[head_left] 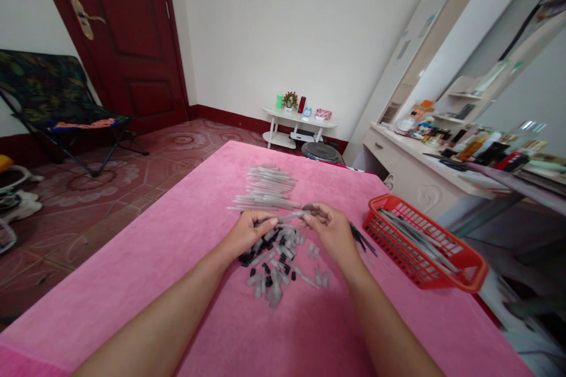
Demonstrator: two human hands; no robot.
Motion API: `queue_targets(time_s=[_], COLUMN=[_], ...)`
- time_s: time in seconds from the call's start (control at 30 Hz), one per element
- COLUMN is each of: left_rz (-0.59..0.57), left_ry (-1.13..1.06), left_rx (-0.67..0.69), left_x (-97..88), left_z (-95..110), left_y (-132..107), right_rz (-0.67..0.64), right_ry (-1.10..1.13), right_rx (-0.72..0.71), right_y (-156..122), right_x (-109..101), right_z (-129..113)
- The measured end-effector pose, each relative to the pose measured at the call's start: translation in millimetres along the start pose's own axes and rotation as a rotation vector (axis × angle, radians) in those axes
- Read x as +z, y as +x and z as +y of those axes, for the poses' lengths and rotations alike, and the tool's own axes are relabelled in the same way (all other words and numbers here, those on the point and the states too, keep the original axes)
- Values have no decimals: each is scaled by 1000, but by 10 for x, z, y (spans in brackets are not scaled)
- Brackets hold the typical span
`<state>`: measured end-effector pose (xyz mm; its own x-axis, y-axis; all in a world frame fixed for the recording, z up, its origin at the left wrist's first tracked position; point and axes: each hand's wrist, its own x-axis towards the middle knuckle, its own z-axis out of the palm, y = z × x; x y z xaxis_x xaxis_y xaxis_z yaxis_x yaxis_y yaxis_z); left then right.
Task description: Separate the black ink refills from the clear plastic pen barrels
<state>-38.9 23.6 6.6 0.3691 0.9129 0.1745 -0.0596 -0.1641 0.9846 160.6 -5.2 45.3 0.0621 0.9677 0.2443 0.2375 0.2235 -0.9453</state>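
Observation:
Both my hands hold one slim, translucent pen (292,217) level above the table. Its left end sits in the closed fingers of my left hand (253,228). My right hand (328,222) pinches the other end between thumb and fingers; whether a separate part is in that grip I cannot make out. Under and in front of the hands lies a loose heap of clear pen caps (283,247) mixed with small black pieces (266,271). Behind them, a stack of whitish pens (269,187) lies crosswise. Thin black sticks (362,238) rest right of my right hand.
A red plastic basket (424,244) holding long grey sticks stands at the right edge of the table with its pink cloth (177,235). Beyond are a white side table (300,119), a dresser (415,165) with bottles, and a folding chair (57,100) at left.

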Motion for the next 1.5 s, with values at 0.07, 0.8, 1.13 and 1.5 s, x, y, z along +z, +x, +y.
queue_targets(time_s=[0.07, 0.8, 1.13, 1.5], left_rz=[-44, 138, 15, 301], left_ry=[63, 465, 324, 115], left_rx=[-11, 382, 295, 131], left_x=[-6, 205, 204, -31], left_z=[26, 40, 26, -115], left_y=[0, -92, -80, 35], right_rz=[-20, 2, -41, 969], right_ry=[-127, 324, 279, -668], right_rx=[-78, 138, 77, -353], right_y=[-17, -112, -133, -8], right_x=[5, 160, 185, -1187], right_z=[3, -101, -148, -476])
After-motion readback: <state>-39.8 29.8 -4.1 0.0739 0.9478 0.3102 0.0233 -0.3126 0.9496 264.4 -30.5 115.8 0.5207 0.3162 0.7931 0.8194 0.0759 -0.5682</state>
